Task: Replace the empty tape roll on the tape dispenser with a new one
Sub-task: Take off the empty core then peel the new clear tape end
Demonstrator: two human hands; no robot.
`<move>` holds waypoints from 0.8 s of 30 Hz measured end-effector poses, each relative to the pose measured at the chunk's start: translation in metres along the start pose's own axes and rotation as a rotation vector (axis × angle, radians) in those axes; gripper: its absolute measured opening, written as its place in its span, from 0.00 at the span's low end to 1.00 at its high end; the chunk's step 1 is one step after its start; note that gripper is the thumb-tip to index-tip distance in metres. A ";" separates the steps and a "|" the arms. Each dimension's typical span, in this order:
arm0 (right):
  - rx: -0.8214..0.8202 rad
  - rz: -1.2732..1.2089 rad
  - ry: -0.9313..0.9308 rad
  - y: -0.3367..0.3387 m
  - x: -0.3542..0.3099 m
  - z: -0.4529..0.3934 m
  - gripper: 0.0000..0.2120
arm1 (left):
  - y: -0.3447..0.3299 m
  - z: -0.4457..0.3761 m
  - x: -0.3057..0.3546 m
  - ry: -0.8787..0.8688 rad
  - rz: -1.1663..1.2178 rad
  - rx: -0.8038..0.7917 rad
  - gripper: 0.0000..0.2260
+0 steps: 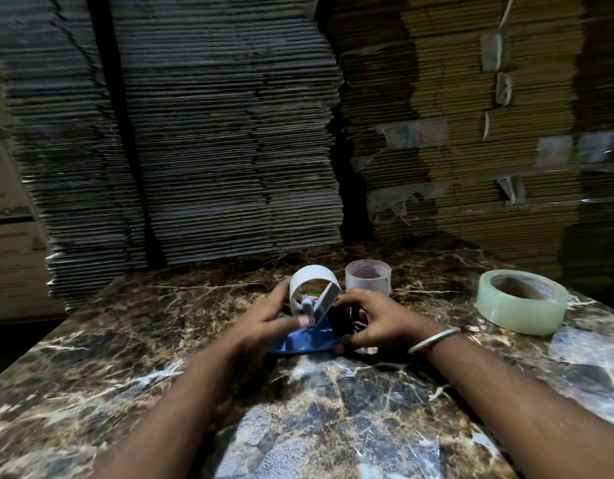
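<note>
The blue tape dispenser (300, 338) lies on the marble table (333, 409) between my hands. An empty white cardboard core (310, 276) sits on its hub, tilted up toward me. My left hand (267, 323) grips the core and the hub from the left, thumb near the hub. My right hand (378, 321), a metal bangle on its wrist, holds the black part of the dispenser from the right. A full roll of clear tape (521, 300) lies flat at the right. A nearly empty clear roll (367, 276) stands just behind my right hand.
Tall stacks of flattened cardboard (212, 133) rise right behind the table's far edge, brown ones (471, 133) to the right. A printed carton (11, 236) stands at the left beyond the table's left edge.
</note>
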State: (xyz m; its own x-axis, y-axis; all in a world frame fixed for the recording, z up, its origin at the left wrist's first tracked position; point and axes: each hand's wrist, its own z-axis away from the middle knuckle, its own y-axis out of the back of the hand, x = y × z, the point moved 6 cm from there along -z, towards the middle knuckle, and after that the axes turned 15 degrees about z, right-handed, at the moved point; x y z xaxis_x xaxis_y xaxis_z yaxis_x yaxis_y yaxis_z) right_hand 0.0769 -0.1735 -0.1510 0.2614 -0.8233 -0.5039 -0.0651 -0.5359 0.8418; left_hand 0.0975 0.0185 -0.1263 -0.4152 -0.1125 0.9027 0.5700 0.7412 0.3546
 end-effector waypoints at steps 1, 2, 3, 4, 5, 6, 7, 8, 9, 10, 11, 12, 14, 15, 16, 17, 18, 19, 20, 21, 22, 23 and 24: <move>0.004 0.011 0.004 0.000 -0.001 0.000 0.39 | -0.001 0.000 0.004 -0.026 0.060 0.086 0.31; 0.007 0.022 0.009 0.001 -0.002 0.000 0.39 | -0.001 0.000 0.008 -0.053 0.090 0.167 0.28; 0.010 0.030 0.016 0.001 -0.003 0.001 0.38 | -0.001 -0.001 0.011 -0.090 0.104 0.217 0.26; 0.016 0.033 0.023 0.002 -0.005 0.001 0.38 | -0.001 -0.002 0.014 -0.128 0.106 0.239 0.24; 0.023 0.037 0.027 0.002 -0.005 0.001 0.37 | -0.002 -0.002 0.015 -0.155 0.106 0.249 0.23; 0.027 0.035 0.025 0.002 -0.005 0.001 0.36 | -0.002 -0.003 0.016 -0.170 0.105 0.259 0.22; 0.028 0.027 0.021 0.002 -0.005 0.001 0.35 | -0.001 -0.004 0.015 -0.175 0.099 0.268 0.22; 0.027 0.020 0.018 0.002 -0.005 0.001 0.35 | 0.000 -0.005 0.016 -0.179 0.080 0.277 0.21; 0.028 0.016 0.019 0.003 -0.006 0.002 0.35 | 0.000 -0.005 0.017 -0.186 0.047 0.286 0.21; 0.028 0.019 0.021 0.003 -0.008 0.002 0.34 | 0.000 -0.006 0.020 -0.198 0.000 0.292 0.20; 0.031 0.019 0.026 0.003 -0.009 0.002 0.33 | -0.001 -0.006 0.021 -0.208 -0.043 0.293 0.19; 0.036 0.013 0.027 0.003 -0.010 0.002 0.32 | -0.001 -0.007 0.022 -0.212 -0.067 0.290 0.18; 0.047 -0.011 0.031 0.003 -0.011 0.003 0.31 | -0.003 -0.009 0.022 -0.205 -0.084 0.281 0.18; 0.049 -0.018 0.031 0.003 -0.011 0.003 0.32 | -0.003 -0.010 0.022 -0.202 -0.096 0.278 0.18; 0.053 -0.023 0.031 0.003 -0.011 0.003 0.32 | -0.005 -0.011 0.022 -0.203 -0.107 0.276 0.18; 0.057 -0.026 0.030 0.003 -0.011 0.004 0.32 | -0.006 -0.012 0.023 -0.207 -0.118 0.278 0.18; 0.056 -0.034 0.026 0.003 -0.011 0.005 0.31 | -0.007 -0.013 0.024 -0.210 -0.131 0.281 0.17; 0.047 -0.050 0.023 0.003 -0.012 0.006 0.31 | -0.009 -0.014 0.026 -0.213 -0.153 0.283 0.18; 0.044 -0.069 0.023 0.003 -0.012 0.006 0.32 | -0.011 -0.015 0.028 -0.217 -0.181 0.282 0.19; 0.046 -0.082 0.019 0.004 -0.012 0.006 0.32 | -0.014 -0.015 0.029 -0.222 -0.205 0.278 0.19; 0.042 -0.084 0.017 0.004 -0.012 0.006 0.32 | -0.015 -0.015 0.029 -0.222 -0.215 0.282 0.19; 0.026 -0.084 0.023 0.002 -0.011 0.006 0.33 | -0.017 -0.015 0.030 -0.218 -0.209 0.294 0.20; 0.008 -0.080 0.025 0.000 -0.010 0.005 0.33 | -0.017 -0.014 0.031 -0.214 -0.197 0.311 0.21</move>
State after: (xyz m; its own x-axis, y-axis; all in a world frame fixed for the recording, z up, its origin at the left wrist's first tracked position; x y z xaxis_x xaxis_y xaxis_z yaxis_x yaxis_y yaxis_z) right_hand 0.0691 -0.1664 -0.1467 0.2896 -0.7728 -0.5647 -0.0508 -0.6016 0.7972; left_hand 0.0848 -0.0063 -0.1014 -0.6511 -0.1566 0.7427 0.2375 0.8873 0.3953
